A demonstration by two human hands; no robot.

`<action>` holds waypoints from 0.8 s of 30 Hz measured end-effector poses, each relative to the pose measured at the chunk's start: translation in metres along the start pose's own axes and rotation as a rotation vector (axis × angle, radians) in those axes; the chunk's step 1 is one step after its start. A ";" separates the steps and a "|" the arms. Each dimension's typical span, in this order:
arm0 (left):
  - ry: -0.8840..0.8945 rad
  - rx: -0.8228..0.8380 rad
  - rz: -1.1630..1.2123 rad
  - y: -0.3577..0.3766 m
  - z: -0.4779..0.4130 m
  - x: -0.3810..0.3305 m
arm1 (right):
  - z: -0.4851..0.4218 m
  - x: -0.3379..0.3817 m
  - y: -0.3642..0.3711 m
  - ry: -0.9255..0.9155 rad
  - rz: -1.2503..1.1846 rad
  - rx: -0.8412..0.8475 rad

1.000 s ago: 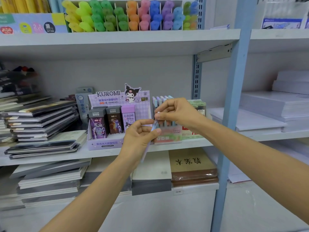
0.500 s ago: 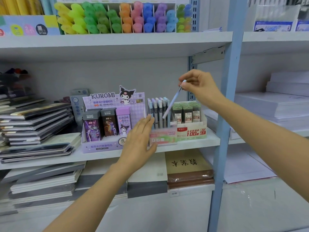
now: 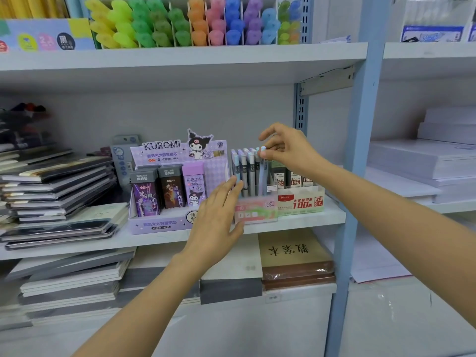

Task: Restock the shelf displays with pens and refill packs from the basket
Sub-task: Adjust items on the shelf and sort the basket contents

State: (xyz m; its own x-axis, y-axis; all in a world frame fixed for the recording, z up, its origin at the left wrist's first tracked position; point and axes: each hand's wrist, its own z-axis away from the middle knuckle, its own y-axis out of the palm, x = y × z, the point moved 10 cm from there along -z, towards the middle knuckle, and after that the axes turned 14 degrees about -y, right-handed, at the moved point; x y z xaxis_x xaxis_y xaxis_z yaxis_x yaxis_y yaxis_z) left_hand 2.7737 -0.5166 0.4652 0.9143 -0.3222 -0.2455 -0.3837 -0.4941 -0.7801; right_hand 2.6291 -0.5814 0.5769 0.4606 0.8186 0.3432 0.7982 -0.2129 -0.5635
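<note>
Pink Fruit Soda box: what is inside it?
Slim refill tubes stand upright inside; the right hand pinches the rightmost tube's top. The box front hides their lower ends; the left hand covers its left corner.

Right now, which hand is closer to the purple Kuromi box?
Left. The left hand is open at the front right corner of the Kuromi box; the right hand is farther right, pinching a pen.

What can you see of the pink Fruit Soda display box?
The Fruit Soda display box is small, pink and green, seemingly cardboard, upright at the shelf front between the Kuromi display and a red-and-green box. Slim refill tubes stand in it. The left hand touches its left side with straight fingers; the right hand pinches one pale blue tube.
</note>
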 end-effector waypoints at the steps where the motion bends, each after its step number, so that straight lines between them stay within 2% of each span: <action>1: 0.003 -0.001 0.003 0.000 0.000 0.000 | 0.000 0.000 0.003 0.004 -0.009 -0.014; 7: 0.009 0.007 0.023 0.000 0.000 0.001 | 0.008 -0.002 0.018 0.031 0.059 -0.011; 10: 0.018 -0.005 0.060 -0.005 0.003 -0.002 | 0.015 0.013 0.011 -0.035 0.160 -0.071; 12: 0.057 -0.112 0.100 -0.018 0.013 -0.005 | 0.030 0.033 0.008 -0.129 0.152 -0.169; 14: 0.111 -0.294 0.103 -0.031 0.032 -0.005 | 0.053 0.053 0.018 -0.218 0.108 -0.222; 16: 0.102 -0.388 0.115 -0.027 0.055 0.006 | 0.080 0.066 0.053 -0.260 0.015 -0.136; 18: 0.054 -0.358 0.104 -0.003 0.079 0.026 | 0.112 0.067 0.108 -0.237 -0.092 0.038; 21: -0.068 -0.181 0.068 0.059 0.128 0.070 | 0.172 0.037 0.199 -0.067 -0.173 0.269; 24: -0.271 0.062 0.075 0.130 0.202 0.126 | 0.249 -0.010 0.282 0.137 -0.198 0.461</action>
State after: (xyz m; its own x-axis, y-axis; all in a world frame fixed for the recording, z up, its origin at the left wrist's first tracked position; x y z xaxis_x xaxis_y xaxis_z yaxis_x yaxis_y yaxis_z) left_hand 2.8655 -0.4582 0.2162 0.8883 -0.1241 -0.4421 -0.4502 -0.4245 -0.7856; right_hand 2.7528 -0.5168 0.2280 0.3897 0.7355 0.5543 0.6351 0.2212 -0.7401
